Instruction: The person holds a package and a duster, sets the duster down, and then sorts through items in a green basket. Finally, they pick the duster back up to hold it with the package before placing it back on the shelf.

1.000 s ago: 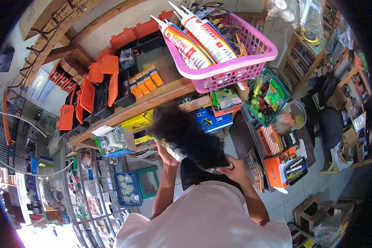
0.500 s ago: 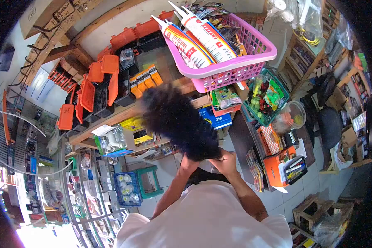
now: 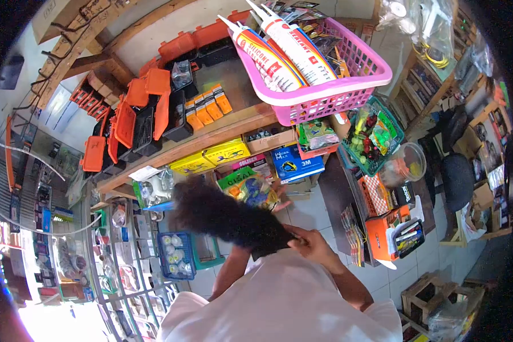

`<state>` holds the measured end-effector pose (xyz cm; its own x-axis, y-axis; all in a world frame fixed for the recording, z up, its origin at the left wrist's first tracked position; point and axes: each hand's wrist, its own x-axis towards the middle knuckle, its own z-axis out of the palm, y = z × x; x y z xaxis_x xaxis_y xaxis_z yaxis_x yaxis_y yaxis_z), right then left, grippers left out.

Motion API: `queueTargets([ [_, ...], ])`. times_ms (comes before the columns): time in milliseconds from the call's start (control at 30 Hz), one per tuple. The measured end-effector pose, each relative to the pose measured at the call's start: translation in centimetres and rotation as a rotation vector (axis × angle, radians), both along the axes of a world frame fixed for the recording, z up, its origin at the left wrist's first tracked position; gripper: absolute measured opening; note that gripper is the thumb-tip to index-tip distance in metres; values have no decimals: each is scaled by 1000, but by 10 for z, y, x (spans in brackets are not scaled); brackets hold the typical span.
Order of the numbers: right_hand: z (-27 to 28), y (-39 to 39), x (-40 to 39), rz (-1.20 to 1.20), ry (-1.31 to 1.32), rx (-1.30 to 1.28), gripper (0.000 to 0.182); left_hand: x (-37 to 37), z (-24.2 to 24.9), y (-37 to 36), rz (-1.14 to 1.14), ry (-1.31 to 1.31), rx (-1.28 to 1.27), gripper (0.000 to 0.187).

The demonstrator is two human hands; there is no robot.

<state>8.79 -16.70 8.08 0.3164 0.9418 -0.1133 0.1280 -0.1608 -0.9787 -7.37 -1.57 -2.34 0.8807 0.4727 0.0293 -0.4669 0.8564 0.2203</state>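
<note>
The black feather duster [image 3: 222, 214] is the thing to steer by here. It lies across the person's front, its shaggy, soft head fanned out to the left over the floor in front of the low shelves, its handle end tucked back toward the white shirt [image 3: 279, 302]. The right hand [image 3: 308, 245] is closed around that handle end, fingers curled over the top, which looks like a grip chosen for swinging the head sideways rather than poking with it. The left hand is hidden behind the duster's plumes; only the forearm [image 3: 231, 273] shows rising toward it, so I cannot tell whether it grips or merely steadies.

Just beyond the duster's head sit boxed goods on the lower wooden shelf [image 3: 211, 142]: yellow cartons [image 3: 211, 158] and a blue carton [image 3: 296, 162], flat-faced cardboard, fronts outward so the labels read. Above the duster, further off, a pink plastic basket [image 3: 330, 94] of open lattice holds long silicone sealant tubes [image 3: 279, 48] leaning nozzle-up, probably so they can be pulled by the tip. Left of the basket, orange hard-plastic cases [image 3: 137, 114] stand with lids hinged open. Below the duster's head a small blue crate [image 3: 176, 253] rests on the floor.
</note>
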Motion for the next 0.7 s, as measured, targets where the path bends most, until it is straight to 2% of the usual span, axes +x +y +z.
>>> queueTargets([
  [33,-9,-5,0,6,-1,-2,45,55,10,21,9,-4,5,74],
  [67,-23,-10,1,-110,-25,7,36,18,4,10,17,-8,10,75],
  [100,-32,-15,2,-227,-48,16,28,58,13,29,24,-12,16,75],
  [133,-33,-20,4,-224,-50,16,28,65,15,34,30,-17,22,76],
  [200,-33,-31,7,-245,-182,-243,24,78,24,59,39,-26,34,77],
  [233,-37,-38,7,-244,-184,-243,24,78,25,62,44,-31,40,77],
  [300,-47,-48,5,-101,-397,-157,31,74,25,67,51,-42,53,78],
  [367,-42,-51,2,-138,-357,-203,32,46,19,60,60,-49,66,79],
  [500,-56,-53,-2,-236,-178,-339,36,77,29,86,72,-60,88,81],
  [600,-51,-50,1,-124,-329,-256,38,68,27,85,83,-69,107,82],
  [700,-65,-49,1,-257,-176,-264,40,67,26,84,91,-78,128,84],
])
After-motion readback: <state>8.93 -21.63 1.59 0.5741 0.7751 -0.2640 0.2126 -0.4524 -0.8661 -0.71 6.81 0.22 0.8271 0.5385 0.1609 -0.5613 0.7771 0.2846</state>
